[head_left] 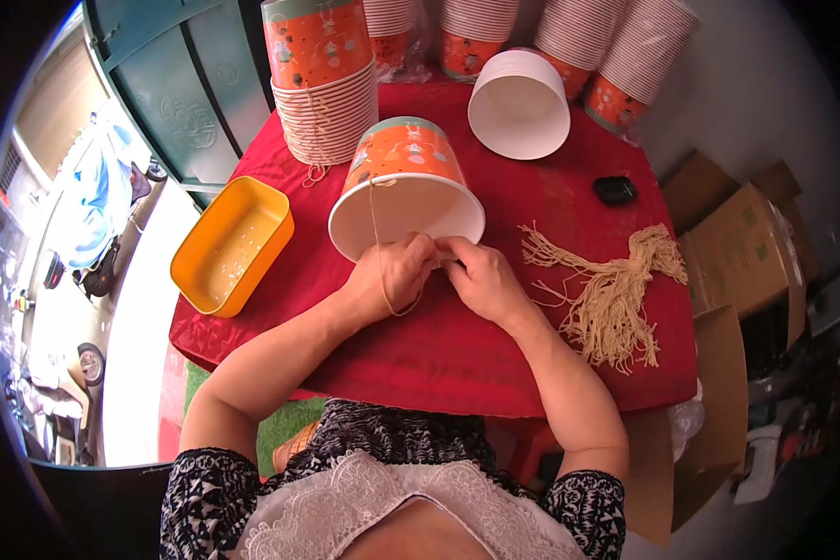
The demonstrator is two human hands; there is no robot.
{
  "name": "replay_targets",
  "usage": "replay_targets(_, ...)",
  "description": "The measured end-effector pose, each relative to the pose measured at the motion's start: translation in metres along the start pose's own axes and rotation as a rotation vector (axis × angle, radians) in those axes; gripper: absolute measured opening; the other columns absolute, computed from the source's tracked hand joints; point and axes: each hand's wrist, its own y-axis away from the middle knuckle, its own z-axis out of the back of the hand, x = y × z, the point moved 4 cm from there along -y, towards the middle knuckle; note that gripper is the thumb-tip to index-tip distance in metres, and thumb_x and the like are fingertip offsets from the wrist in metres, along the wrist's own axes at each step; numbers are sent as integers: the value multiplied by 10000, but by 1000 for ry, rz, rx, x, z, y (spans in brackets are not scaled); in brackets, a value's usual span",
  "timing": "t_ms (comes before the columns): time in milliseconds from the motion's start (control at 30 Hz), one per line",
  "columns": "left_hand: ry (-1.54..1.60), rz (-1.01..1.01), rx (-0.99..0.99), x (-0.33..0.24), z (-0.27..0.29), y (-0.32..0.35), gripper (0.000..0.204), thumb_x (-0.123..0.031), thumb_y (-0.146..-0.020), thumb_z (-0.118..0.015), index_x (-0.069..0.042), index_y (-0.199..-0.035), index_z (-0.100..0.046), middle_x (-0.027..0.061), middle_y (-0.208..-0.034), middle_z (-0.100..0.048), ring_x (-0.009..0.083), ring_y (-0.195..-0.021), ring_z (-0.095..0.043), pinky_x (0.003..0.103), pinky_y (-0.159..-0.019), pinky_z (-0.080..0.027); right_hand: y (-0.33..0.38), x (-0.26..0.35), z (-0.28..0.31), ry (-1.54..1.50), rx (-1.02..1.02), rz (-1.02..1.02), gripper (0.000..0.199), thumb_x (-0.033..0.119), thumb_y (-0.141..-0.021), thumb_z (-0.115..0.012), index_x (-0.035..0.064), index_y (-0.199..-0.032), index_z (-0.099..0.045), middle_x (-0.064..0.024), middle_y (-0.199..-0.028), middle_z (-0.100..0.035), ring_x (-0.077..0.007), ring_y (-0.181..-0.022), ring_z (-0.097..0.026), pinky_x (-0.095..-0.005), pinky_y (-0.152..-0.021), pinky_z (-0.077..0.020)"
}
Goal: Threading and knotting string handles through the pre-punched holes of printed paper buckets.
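A paper bucket (411, 154), orange and grey-green with a white inside, lies tilted on the table with its mouth toward me. From the left of its rim a thin beige string (375, 219) hangs across the mouth, passes over my left hand (394, 273) and loops up between my hands. My left fingers are closed in a pinch at the bucket's near rim, on the string. Against them, my right hand (481, 282) pinches at the same spot, where the string's end runs in. The fingertips hide the exact point where string and rim meet.
On the red-covered table (420, 369) stand a yellow tub (275, 238) with small white bits, a tall bucket stack (325, 117) and a white-sided bucket (518, 107). A bundle of strings (616, 299) and a small black object (615, 190) lie right. Cardboard boxes (742, 247) flank the table.
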Motion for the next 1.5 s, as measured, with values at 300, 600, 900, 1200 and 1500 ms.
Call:
replay_targets(300,13,11,-65,2,0,0,125,3,-804,-647,-34,-846,-535,163,-725,-601,374,-668,-616,439,-580,-485,-1,0,-2,-23,-34,30,129,81,-866,-609,33,-984,-591,-210,-805,-666,-414,-777,-652,-484,-658,-515)
replay_targets(600,230,77,-31,8,9,-2,114,-34,-831,-641,-5,-875,-540,202,-764,-635,409,-697,-631,455,-593,-509,2,3,4,-135,39,11,102,11,-828,-654,-21,-906,-596,-154,-812,-675,-284,-771,-678,-357,-678,-519)
replay_targets(900,304,156,-73,11,13,-2,66,29,-751,-617,26,-782,-559,218,-732,-620,398,-706,-626,434,-612,-494,5,14,4,2,52,115,86,9,-780,-698,14,-853,-653,-171,-818,-652,-308,-761,-661,-360,-670,-525)
replay_targets(1200,266,243,-42,26,5,2,72,3,-779,-613,12,-837,-571,177,-736,-615,331,-677,-629,389,-603,-488,6,17,2,125,43,174,90,-35,-741,-645,6,-820,-632,-178,-854,-612,-347,-774,-635,-401,-673,-528)
replay_targets(1500,386,415,145,27,12,-2,87,-34,-817,-614,20,-777,-559,96,-738,-611,176,-642,-569,311,-585,-455,6,18,3,220,31,187,95,-32,-716,-589,-9,-807,-604,-204,-873,-591,-383,-797,-616,-472,-698,-524)
